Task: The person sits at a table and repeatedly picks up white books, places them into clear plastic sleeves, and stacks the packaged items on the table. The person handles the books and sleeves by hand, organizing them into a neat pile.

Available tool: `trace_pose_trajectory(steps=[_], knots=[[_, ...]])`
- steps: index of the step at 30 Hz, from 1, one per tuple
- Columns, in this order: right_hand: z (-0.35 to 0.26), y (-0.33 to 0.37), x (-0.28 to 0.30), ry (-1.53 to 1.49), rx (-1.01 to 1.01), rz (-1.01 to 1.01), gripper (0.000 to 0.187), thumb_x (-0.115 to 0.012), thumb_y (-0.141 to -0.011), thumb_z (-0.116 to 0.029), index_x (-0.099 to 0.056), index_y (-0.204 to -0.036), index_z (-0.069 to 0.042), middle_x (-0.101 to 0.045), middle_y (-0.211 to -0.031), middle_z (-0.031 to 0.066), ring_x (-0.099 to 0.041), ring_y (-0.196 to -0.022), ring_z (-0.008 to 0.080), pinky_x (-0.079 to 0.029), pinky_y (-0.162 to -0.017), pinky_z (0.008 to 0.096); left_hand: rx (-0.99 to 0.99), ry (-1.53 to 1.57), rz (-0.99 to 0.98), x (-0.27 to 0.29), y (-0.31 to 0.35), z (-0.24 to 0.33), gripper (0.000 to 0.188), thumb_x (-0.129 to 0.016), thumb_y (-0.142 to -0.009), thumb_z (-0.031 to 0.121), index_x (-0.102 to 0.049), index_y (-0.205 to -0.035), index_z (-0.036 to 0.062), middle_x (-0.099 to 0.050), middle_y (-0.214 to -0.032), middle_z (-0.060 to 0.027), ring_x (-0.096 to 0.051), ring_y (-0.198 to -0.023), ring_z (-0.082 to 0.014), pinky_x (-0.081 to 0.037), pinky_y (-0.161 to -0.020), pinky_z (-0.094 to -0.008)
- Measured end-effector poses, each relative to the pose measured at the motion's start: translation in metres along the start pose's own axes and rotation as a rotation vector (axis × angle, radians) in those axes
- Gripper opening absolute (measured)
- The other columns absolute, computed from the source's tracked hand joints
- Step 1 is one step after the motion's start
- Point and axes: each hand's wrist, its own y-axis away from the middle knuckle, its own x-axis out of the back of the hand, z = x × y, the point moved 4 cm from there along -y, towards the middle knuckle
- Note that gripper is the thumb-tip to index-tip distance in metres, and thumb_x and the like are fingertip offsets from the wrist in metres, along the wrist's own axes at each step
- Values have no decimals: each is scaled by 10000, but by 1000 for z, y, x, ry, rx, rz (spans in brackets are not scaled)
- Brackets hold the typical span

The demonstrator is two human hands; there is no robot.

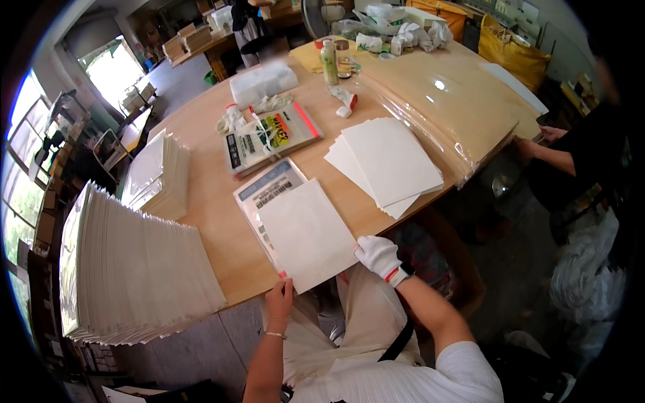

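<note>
A white sheet (306,232) of paper or card lies tilted at the table's near edge, partly covering a clear printed plastic bag (279,180) with a blue-grey band. My right hand (379,257), in a white glove, pinches the sheet's right corner. At the near left corner, my bare left hand (279,300) has its fingertips closed on the edge of the bag, by its red strip; whether they also grip the sheet I cannot tell. To the right rests a fanned pile of white sheets (390,161).
Tall stacks of white packs (134,269) line the table's left side. Beyond my hands lie a bundle of printed plastic bags (274,140), work gloves (232,119) and a green bottle (329,62). Film-covered brown sheets (443,94) fill the right, beside another person's hand (527,149).
</note>
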Motion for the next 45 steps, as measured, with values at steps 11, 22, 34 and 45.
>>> trace_pose_trajectory(steps=[11, 22, 34, 45], knots=[[17, 44, -44, -764, 28, 63, 261, -556, -800, -89, -499, -1045, -20, -566, -774, 35, -525, -704, 103, -426, -598, 274, 117, 609, -247, 38, 14, 77, 194, -520, -879, 209, -478, -952, 34, -523, -676, -28, -513, -525, -78, -422, -451, -226], [-356, -44, 85, -1407, 470, -610, 345, -485, -865, -137, -474, -1167, 30, -529, -814, 7, -493, -720, 62, -420, -670, 206, -372, -7, 801, 413, 128, 176, 212, -580, -824, 143, -549, -971, -7, -550, -733, -24, -501, -644, -95, -423, -573, -246], [-441, -45, 55, -1493, 848, -720, 245, -478, -849, -122, -527, -1036, 29, -522, -746, -2, -530, -715, 60, -429, -623, 210, -427, -218, 1035, 566, 101, 15, 349, -430, -894, 192, -487, -1164, -21, -483, -1181, -104, -435, -1113, -193, -318, -945, -282], [-6, -48, 105, 369, 200, 299, 288, -634, -681, -247, -541, -867, -48, -538, -853, 147, -534, -812, 298, -450, -691, 396, -145, 384, 777, 269, 114, -36, 233, -509, -872, 155, -480, -1059, 19, -514, -712, -24, -472, -627, -112, -421, -607, -254]])
